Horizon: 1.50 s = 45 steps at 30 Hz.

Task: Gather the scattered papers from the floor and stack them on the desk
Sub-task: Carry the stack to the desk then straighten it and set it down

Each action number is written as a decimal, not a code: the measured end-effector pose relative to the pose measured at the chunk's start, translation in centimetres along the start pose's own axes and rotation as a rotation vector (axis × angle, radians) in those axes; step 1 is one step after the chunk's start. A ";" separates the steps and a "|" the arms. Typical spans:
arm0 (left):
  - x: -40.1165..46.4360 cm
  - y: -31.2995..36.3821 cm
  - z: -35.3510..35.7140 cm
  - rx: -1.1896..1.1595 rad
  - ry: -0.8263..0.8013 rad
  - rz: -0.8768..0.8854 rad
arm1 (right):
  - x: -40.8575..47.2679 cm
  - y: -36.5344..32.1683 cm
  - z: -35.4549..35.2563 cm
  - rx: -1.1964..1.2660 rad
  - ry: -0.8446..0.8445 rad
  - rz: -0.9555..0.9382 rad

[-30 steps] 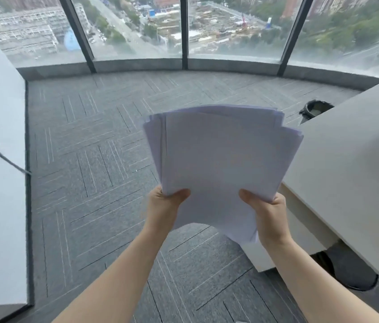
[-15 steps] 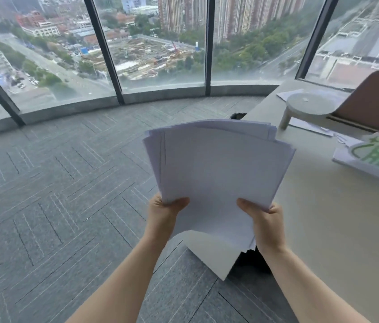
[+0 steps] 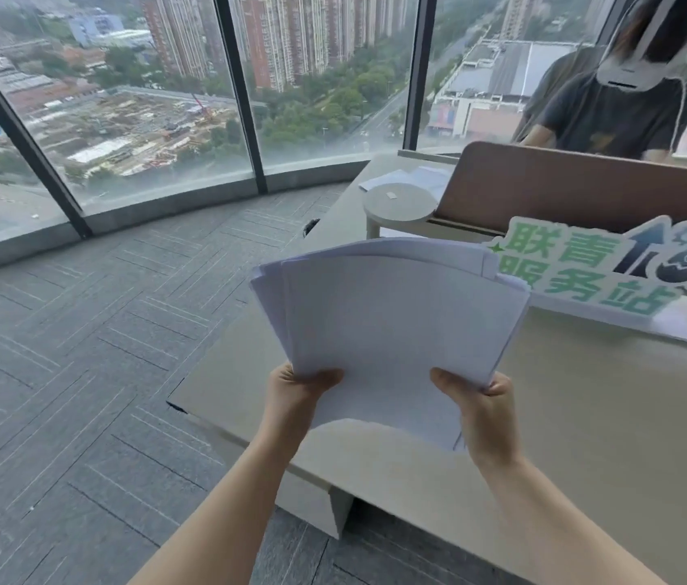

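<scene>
Here, left hand [image 3: 299,388] and right hand [image 3: 481,396] pinch the fanned papers [image 3: 388,318] above the desk [image 3: 586,415] near edge; misaligned sheets could slip out when lowered.

Sheaf of papers [image 3: 392,331] held up above the near left part of the desk [image 3: 586,415], not touching it. Left hand [image 3: 297,392] at the sheaf's lower left corner, right hand [image 3: 487,405] at its lower right. Carpeted floor [image 3: 80,373] to the desk's left, running back to the window wall [image 3: 164,99]. Behind the sheaf on the desk: a lettered sign [image 3: 611,268] to the right, a round stool-like stand [image 3: 400,206] further back. A divider panel [image 3: 586,187] stands behind the sign; another person [image 3: 611,107] behind the panel. Loose sheets [image 3: 409,177] lie at the desk's far end.
</scene>
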<state>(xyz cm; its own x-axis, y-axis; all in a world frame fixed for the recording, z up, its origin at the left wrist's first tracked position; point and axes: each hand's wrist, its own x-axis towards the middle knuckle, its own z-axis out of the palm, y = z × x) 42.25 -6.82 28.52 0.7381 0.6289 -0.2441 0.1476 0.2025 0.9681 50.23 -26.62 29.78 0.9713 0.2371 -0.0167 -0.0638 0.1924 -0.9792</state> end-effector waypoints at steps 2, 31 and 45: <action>1.1 -0.1 1.7 0.010 -0.041 -0.007 | 0.6 0.0 -1.2 0.001 0.041 0.000; 4.7 -2.6 7.9 -0.002 -0.481 -0.025 | -0.7 4.0 -5.7 0.098 0.357 -0.041; 5.0 -4.9 7.6 0.020 -0.453 -0.037 | -0.4 5.4 -6.6 0.052 0.323 -0.044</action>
<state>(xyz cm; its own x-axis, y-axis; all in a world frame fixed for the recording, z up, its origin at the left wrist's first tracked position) 50.22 -10.36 22.95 0.9452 0.2284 -0.2335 0.1888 0.2013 0.9612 50.97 -32.02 23.20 0.9953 -0.0851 -0.0461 -0.0238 0.2464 -0.9689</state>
